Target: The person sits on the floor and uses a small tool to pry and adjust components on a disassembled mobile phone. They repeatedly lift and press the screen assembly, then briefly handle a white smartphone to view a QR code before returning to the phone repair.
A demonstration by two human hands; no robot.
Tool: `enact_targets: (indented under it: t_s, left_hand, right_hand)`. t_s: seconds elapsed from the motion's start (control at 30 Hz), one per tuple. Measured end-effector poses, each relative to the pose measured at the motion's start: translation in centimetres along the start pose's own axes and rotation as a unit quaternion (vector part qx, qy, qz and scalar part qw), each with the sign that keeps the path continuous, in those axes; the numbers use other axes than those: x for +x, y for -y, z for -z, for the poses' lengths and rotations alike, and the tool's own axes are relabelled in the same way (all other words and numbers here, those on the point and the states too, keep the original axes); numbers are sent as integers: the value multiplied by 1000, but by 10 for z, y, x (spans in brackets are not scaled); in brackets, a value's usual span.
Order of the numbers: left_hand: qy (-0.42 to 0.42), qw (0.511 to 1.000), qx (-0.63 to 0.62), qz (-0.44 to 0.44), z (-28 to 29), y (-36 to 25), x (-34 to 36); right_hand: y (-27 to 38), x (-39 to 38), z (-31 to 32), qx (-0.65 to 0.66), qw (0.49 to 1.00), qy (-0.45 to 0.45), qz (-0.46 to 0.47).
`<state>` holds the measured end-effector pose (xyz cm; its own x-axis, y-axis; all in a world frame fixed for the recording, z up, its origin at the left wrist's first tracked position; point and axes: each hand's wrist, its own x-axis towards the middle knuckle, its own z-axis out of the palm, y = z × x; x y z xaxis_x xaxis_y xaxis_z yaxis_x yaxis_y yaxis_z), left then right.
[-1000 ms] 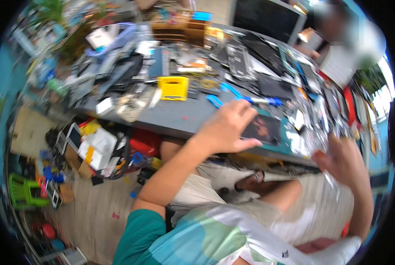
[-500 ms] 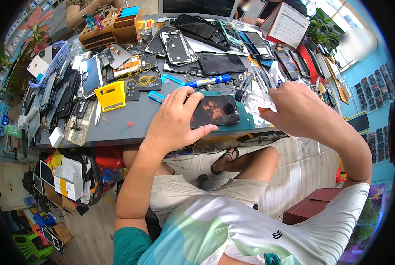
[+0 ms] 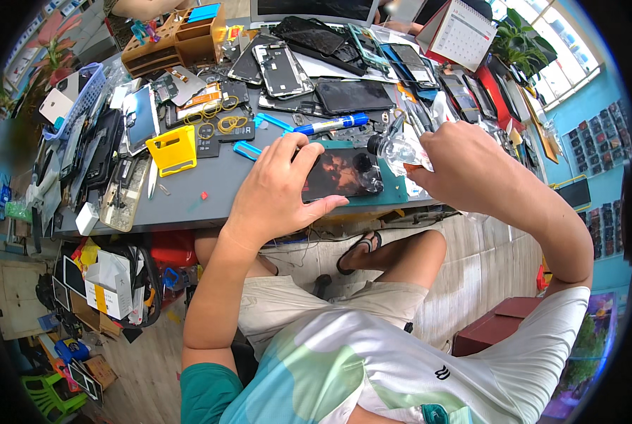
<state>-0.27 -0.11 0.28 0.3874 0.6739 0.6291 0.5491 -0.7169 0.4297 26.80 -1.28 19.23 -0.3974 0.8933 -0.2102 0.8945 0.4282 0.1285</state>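
A dark smartphone point(image 3: 338, 172), its glossy face reflecting reddish cloud-like patches, lies on a green mat point(image 3: 394, 185) at the desk's front edge. My left hand point(image 3: 277, 184) grips its left end, thumb along the near edge and fingers at the far edge. In my right hand point(image 3: 454, 162) is a clear plastic bottle point(image 3: 404, 154) with a dark cap, tipped sideways so that the cap points at the phone's right end. Shiny spots show on the glass there. Just beyond the phone lie a blue marker point(image 3: 331, 124) and a light-blue plastic tool point(image 3: 247, 150).
Phone parts and screens point(image 3: 284, 71) crowd the back of the grey desk. A yellow phone stand point(image 3: 173, 150) is to the left, near a blue basket point(image 3: 79, 106). Tweezers and tools point(image 3: 411, 113) lie beyond the bottle. A wooden organizer point(image 3: 178, 42), laptop point(image 3: 316, 10) and calendar point(image 3: 461, 35) stand farther back.
The bottle's cap has shifted slightly left and away from me, closer over the phone's right end. The left hand keeps its grip on the phone. The whole view has moved a little.
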Motion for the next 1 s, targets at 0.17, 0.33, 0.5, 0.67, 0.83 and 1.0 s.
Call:
enact_targets:
  t_s: [0.17,0.33,0.5,0.67,0.83,1.0]
  left_hand:
    - [13,1000,-10,12,1,1,1]
    - [22,1000,-13,7,-2,2,1]
    - [28,999,-8,23,-3,0,-2]
    - [38,999,38,11,0,-5,4]
    - [55,996,65,19,2,-11,5]
    - [70,993,95,28,4,-10,4]
  right_hand:
    - [-5,-13,-9,9,996,-84,-18]
    - [-22,-71,-53,381,919,-70,73]
    - [-12,-100,-234,539,827,5,157]
    - [51,-21,-507,512,841,66,160]
    - [94,53,-693,386,875,292,-12]
    - [94,59,-767,438,870,226,-22]
